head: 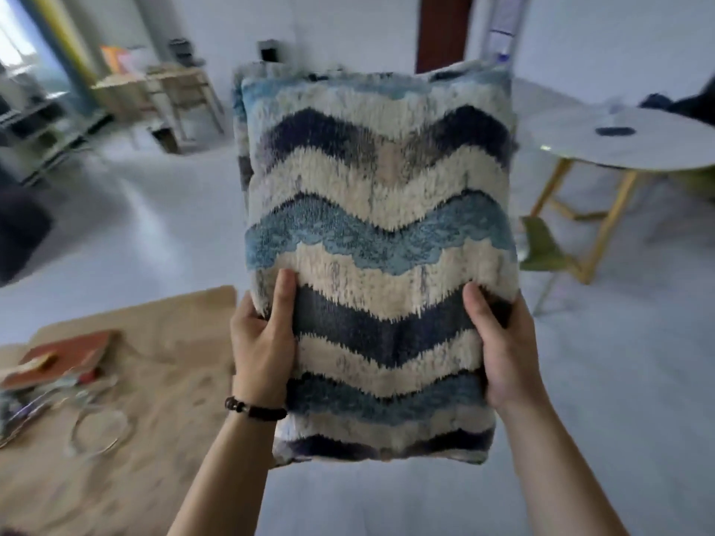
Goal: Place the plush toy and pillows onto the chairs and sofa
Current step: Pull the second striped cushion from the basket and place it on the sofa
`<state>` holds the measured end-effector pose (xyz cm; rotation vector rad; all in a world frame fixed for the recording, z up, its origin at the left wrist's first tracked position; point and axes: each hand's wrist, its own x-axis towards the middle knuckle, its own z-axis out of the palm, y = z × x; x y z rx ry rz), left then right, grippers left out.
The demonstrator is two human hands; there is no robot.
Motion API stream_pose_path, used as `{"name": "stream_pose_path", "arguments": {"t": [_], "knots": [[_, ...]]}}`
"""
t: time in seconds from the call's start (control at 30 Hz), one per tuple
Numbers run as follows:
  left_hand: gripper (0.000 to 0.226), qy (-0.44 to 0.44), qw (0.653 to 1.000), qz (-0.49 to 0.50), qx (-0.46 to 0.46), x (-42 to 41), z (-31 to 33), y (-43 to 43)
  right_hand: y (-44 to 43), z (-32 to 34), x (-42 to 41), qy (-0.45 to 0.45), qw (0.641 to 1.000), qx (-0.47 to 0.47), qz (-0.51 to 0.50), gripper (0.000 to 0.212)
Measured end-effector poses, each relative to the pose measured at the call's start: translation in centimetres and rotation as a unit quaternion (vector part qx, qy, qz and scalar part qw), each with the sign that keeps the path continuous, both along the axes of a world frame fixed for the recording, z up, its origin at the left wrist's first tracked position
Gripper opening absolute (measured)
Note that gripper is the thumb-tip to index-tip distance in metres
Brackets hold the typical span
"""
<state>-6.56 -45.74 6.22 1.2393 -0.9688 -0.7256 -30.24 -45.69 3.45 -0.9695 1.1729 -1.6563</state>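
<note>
A fluffy pillow (381,210) with wavy cream, light-blue and navy bands fills the middle of the head view, held up in the air in front of me. A second pillow edge seems to show behind its top left corner, too blurred to be sure. My left hand (263,338) grips the pillow's lower left side, thumb on the front. On the lower right side my right hand (499,342) grips it the same way. A green chair seat (541,245) shows past the pillow's right edge. No plush toy or sofa is clearly visible.
A round white table (665,148) on yellow legs stands at the right. Brown paper (154,381) lies on the floor at the lower left, with a red book (65,357) and a wire ring (98,431) on it. Wooden furniture (170,94) stands far left.
</note>
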Motion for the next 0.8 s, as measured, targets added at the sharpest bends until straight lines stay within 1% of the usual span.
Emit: {"name": "stream_pose_path", "arguments": {"t": [0.1,0.2,0.3,0.33,0.43,0.53,0.7,0.8], "knots": [[0.036,0.01,0.998,-0.063,0.019,-8.3,-1.0,-3.2,-0.7,-1.9,-8.6,-0.001,0.999,0.008,-0.032,0.078],[0.04,0.04,0.989,-0.13,0.054,-17.4,-2.4,-6.5,-1.7,-3.7,-18.0,0.045,0.997,0.02,-0.058,0.063],[0.062,0.044,0.975,-0.2,0.087,-26.3,-3.6,-9.0,-2.4,-4.8,-26.5,0.11,0.99,0.035,-0.08,0.063],[0.063,0.042,0.971,-0.214,0.093,-29.1,-3.8,-9.9,-2.7,-5.0,-29.2,0.116,0.989,0.041,-0.087,0.062],[0.046,0.04,0.963,-0.245,0.107,-36.3,-4.1,-12.7,-3.8,-5.0,-36.1,0.115,0.986,0.056,-0.103,0.06],[0.057,0.028,0.956,-0.272,0.105,-43.4,-5.0,-16.8,-6.0,-5.8,-42.6,0.12,0.981,0.068,-0.133,0.059],[0.048,0.036,0.94,-0.331,0.075,-56.5,-7.3,-25.4,-12.5,-8.4,-54.0,0.142,0.965,0.1,-0.197,0.062],[0.045,0.05,0.925,-0.369,0.069,-65.0,-7.8,-31.6,-17.4,-8.5,-61.4,0.143,0.956,0.116,-0.228,0.063]]}}
